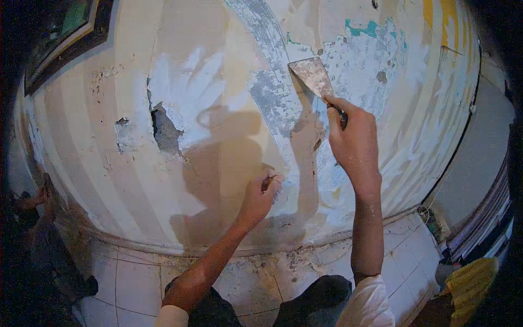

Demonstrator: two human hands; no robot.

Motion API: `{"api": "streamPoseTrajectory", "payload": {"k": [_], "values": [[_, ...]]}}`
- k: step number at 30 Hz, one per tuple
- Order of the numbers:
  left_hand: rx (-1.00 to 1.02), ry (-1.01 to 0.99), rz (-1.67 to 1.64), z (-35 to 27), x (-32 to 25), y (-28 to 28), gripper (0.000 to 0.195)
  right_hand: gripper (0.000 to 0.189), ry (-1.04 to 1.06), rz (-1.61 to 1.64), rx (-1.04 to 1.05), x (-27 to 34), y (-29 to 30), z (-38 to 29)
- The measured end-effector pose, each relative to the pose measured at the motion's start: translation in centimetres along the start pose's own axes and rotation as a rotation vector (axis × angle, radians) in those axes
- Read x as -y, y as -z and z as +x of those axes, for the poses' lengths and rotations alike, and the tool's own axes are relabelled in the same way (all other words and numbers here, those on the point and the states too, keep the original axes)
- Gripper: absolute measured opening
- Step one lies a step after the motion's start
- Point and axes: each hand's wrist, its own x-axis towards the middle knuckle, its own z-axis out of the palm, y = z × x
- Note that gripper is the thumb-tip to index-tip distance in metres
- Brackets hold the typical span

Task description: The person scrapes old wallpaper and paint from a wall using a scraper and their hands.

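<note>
My right hand (pixel 353 139) grips the dark handle of a putty knife (pixel 312 75). Its wide, paint-smeared metal blade points up and left, with its edge at a partly stripped patch of the wall (pixel 359 61). Lower and to the left, my left hand (pixel 261 196) is curled close to the wall. Its fingertips pinch what looks like a thin pale paint flake (pixel 278 189); the fingers hide part of it. Between the hands runs a grey scraped band (pixel 271 96), where the striped paint is gone.
A deep hole (pixel 166 128) breaks the plaster at left. A dark-framed panel (pixel 98 28) hangs upper left. Another person's hand (pixel 34 200) shows at the left rim. Debris (pixel 261 265) lies along the wall's foot on the tiled floor (pixel 139 282). Yellow cloth (pixel 474 282) is at lower right.
</note>
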Motion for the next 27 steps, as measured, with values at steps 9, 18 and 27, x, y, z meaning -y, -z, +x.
{"api": "streamPoseTrajectory", "payload": {"k": [9,18,27], "values": [[-0.012,0.008,-0.017,0.1,0.9,0.3,0.022,0.026,-0.017,0.037,0.008,0.4,-0.2,0.0],[-0.038,0.008,0.003,0.0,1.8,0.3,0.024,0.020,-0.016,-0.103,-0.252,-0.4,0.7,-0.9],[-0.047,0.076,-0.008,0.1,3.1,0.7,0.024,0.033,0.074,-0.513,-0.022,1.9,0.0,-1.2]]}}
